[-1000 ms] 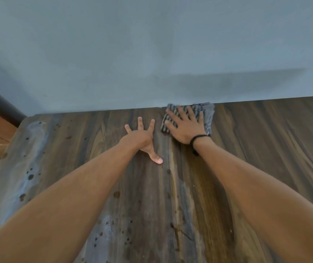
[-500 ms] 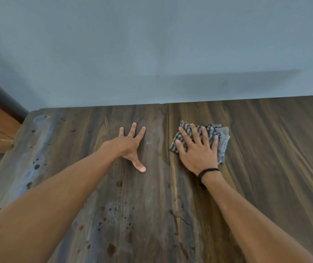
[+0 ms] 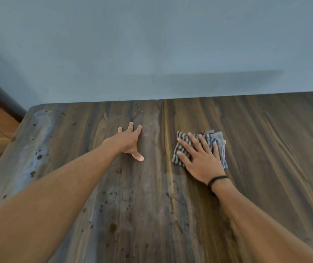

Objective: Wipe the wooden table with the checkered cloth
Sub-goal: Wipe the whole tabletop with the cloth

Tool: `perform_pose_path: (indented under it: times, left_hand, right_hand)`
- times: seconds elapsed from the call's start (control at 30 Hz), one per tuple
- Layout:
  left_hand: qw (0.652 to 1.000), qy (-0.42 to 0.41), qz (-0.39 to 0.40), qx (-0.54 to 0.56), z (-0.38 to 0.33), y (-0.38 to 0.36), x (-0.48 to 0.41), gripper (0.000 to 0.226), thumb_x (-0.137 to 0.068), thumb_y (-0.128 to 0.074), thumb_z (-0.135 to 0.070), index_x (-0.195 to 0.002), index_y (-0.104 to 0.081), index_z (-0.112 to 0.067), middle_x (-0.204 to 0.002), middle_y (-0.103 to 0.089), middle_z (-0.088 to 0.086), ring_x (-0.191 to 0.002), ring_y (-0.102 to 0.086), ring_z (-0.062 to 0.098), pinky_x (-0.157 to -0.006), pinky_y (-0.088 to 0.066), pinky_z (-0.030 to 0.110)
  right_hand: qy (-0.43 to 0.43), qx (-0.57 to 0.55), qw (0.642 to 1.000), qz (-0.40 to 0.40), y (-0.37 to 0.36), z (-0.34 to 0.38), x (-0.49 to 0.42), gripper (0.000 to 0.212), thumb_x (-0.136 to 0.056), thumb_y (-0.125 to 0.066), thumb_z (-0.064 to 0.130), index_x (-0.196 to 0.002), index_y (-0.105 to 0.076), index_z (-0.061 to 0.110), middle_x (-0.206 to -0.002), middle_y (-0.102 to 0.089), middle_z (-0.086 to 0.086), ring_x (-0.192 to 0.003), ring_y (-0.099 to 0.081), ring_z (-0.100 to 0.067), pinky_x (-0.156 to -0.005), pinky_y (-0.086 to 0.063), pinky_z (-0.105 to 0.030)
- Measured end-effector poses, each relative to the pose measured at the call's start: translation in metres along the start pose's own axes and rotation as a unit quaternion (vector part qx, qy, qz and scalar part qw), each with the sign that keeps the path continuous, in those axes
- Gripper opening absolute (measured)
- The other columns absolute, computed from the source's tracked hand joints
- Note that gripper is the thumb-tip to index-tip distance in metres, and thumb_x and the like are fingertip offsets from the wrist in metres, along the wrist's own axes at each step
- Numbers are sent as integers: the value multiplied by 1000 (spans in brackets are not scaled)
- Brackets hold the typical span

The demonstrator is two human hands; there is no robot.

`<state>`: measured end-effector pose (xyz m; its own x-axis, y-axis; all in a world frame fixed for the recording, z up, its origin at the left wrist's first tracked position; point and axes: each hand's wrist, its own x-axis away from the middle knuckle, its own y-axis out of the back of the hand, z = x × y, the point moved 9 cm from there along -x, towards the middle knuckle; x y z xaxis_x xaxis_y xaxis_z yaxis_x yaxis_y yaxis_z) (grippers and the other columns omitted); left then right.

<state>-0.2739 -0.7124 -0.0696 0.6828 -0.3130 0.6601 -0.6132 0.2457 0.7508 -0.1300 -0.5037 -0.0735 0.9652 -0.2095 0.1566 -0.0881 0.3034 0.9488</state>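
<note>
The fingers (image 3: 195,144) of the right hand (image 3: 202,162) are lying straight and spread apart, pressing flat on the checkered cloth (image 3: 182,149); nothing is curling round it. The cloth is sitting bunched in loose folds under the palm, on the right half of the wooden table (image 3: 269,152), just right of the seam (image 3: 163,130) running down the boards. The left hand (image 3: 131,142) is resting on bare wood left of the seam, well apart from the cloth. Its fingers (image 3: 131,127) are lying straight and slightly fanned, and the thumb (image 3: 139,157) is pointing back toward the person. It is holding nothing and seems to be bracing.

The risks, as I judge them: the cloth is only being pinned by a flat palm, so a quick stroke could let it slide out or roll up, leaving bare skin rubbing the wood. The folded wad is covering a narrow track, so strips may be getting missed. The dark spots (image 3: 112,227) near the front and the pale streak (image 3: 38,141) along the left side are lying far from the cloth and could be skipped.

Much of the cloth is hiding under the hand, so its pattern is reading more as stripes than checks. The table's near edge and right side are running out of the frame. Whether the spots are wet marks or stains in the grain, I cannot tell.
</note>
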Motion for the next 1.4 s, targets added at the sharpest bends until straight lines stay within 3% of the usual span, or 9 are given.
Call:
perform_pose_path:
  times: [0.2,0.33,0.47,0.63,0.77,0.9,1.07,1.2,1.4]
  left_hand:
    - [998,-3,55,-15,-10,-46,32,157,-50,-86,-65,-145,34,-33,-152,43,-1,-143,24,44,-116,-15,64]
    - [997,1,75,-13,-18,-71,59,157,-50,-86,-66,-143,37,-34,-151,44,-2,-143,25,45,-115,-15,65]
    - [997,17,81,-1,-27,-90,81,156,-52,-85,-66,-143,37,-33,-151,44,-1,-142,26,47,-116,-15,65]
    - [996,39,78,19,-27,-115,109,155,-53,-84,-66,-143,37,-31,-152,43,1,-140,27,49,-116,-8,63]
    - [997,42,52,32,-27,-127,122,152,-58,-86,-60,-145,35,-30,-153,41,3,-140,26,49,-116,-9,62]
    - [998,31,17,59,-20,-127,126,150,-58,-88,-55,-149,29,-32,-156,37,1,-142,25,48,-115,-13,63]
    - [998,19,-3,66,-19,-129,123,151,-54,-88,-58,-151,24,-32,-158,33,0,-143,22,47,-115,-12,62]
    - [997,15,-2,77,-13,-134,122,147,-56,-85,-62,-151,23,-34,-158,34,-1,-144,23,44,-115,-12,63]
    - [997,-3,-19,75,-16,-146,132,132,-68,-76,-66,-154,18,-31,-159,30,3,-146,19,42,-118,-9,60]
  right_hand:
    - [76,29,997,13,-25,26,56,55,-95,-6,78,-149,3,68,-165,11,27,-156,13,-12,-118,21,-50]
    - [-58,-13,998,-20,-11,4,45,57,-100,-15,71,-154,-3,61,-169,3,19,-157,9,-17,-118,20,-53]
    - [84,38,996,5,-37,23,95,53,-94,-4,78,-145,9,72,-167,8,25,-156,13,-12,-117,24,-49]
    - [-19,2,1000,-18,-27,20,107,57,-100,-14,70,-155,-2,59,-169,4,18,-157,10,-19,-117,23,-54]
    - [118,36,992,8,-52,36,172,56,-97,-4,76,-151,0,66,-166,4,25,-157,8,-15,-118,23,-49]
    - [-12,-4,1000,-14,-34,20,148,58,-99,-11,72,-155,-3,59,-169,5,18,-157,10,-18,-119,20,-55]
    - [106,25,994,2,-53,36,194,57,-97,-8,76,-153,-4,64,-169,-1,21,-157,6,-16,-118,21,-51]
    - [-40,-7,999,-31,-42,18,181,59,-99,-10,71,-156,-2,58,-167,7,20,-157,11,-18,-115,25,-53]
    - [4,-15,1000,-2,-47,22,195,57,-98,-12,75,-153,-4,63,-169,2,22,-156,11,-13,-116,25,-50]
